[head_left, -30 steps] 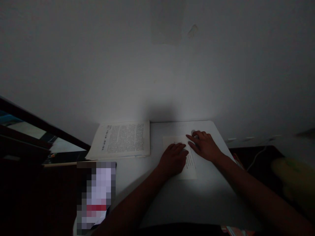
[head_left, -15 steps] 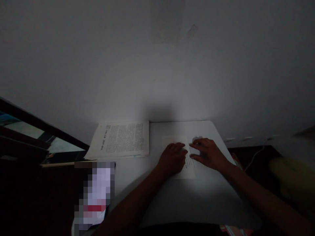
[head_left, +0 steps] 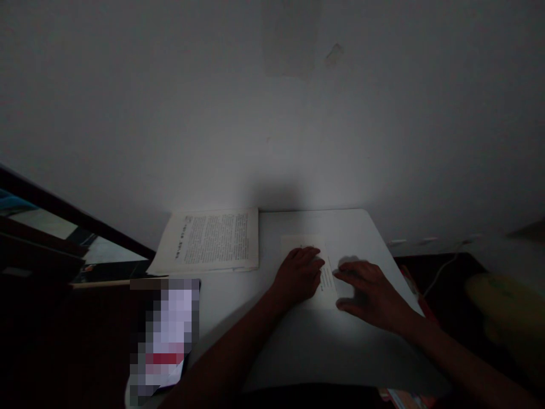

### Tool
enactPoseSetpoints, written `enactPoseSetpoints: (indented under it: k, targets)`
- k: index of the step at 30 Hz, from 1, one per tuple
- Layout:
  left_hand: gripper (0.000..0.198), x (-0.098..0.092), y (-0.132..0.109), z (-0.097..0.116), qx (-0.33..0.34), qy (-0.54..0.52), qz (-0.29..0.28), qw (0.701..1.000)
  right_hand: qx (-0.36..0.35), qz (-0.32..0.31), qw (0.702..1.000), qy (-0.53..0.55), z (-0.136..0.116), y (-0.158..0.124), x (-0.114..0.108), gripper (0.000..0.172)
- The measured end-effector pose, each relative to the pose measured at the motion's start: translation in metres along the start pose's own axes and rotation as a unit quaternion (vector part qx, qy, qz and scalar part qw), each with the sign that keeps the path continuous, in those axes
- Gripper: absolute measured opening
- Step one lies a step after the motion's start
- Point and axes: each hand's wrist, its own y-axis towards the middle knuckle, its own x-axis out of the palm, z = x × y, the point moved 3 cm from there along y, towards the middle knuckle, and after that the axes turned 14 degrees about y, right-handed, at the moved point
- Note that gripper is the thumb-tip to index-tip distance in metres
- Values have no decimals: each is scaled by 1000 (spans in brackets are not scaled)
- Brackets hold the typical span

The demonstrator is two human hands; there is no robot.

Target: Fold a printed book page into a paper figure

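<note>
A small printed sheet of paper (head_left: pixel 327 281) lies on the white table (head_left: pixel 323 352), apparently folded lengthwise. My left hand (head_left: pixel 298 275) rests on the sheet's left part with its fingers curled down and pressing on it. My right hand (head_left: pixel 368 292) lies flat at the sheet's right edge, fingers stretched out toward the paper, holding nothing. The scene is dim and fine detail of the fingers is hard to make out.
A stack of printed pages (head_left: pixel 213 241) sits at the table's far left by the wall (head_left: pixel 272 113). A blurred-out object (head_left: pixel 164 335) lies at the near left. Dark furniture (head_left: pixel 51 238) stands left. A cable (head_left: pixel 443 270) and a yellowish object (head_left: pixel 506 307) are at the right.
My right hand has slid from the sheet's far right corner down along its right edge toward me. My left hand has stayed pressed on the sheet.
</note>
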Motion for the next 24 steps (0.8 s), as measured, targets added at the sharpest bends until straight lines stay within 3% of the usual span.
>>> enactPoseSetpoints:
  k: [5, 9, 18, 24]
  targets:
    - [26, -2, 1, 0, 3, -2, -1, 1000, -5, -30, 999, 17, -3, 2, -4, 70]
    - [27, -1, 0, 0, 0, -6, 1, 1000, -40, -61, 997, 21, -6, 12, -7, 67]
    - [26, -4, 1, -6, -16, -64, 10, 998, -190, -41, 980, 30, -20, 9, 0, 26]
    - [25, -12, 7, -10, -13, -103, -32, 994, -175, 7, 982, 66, -17, 5, 6, 15]
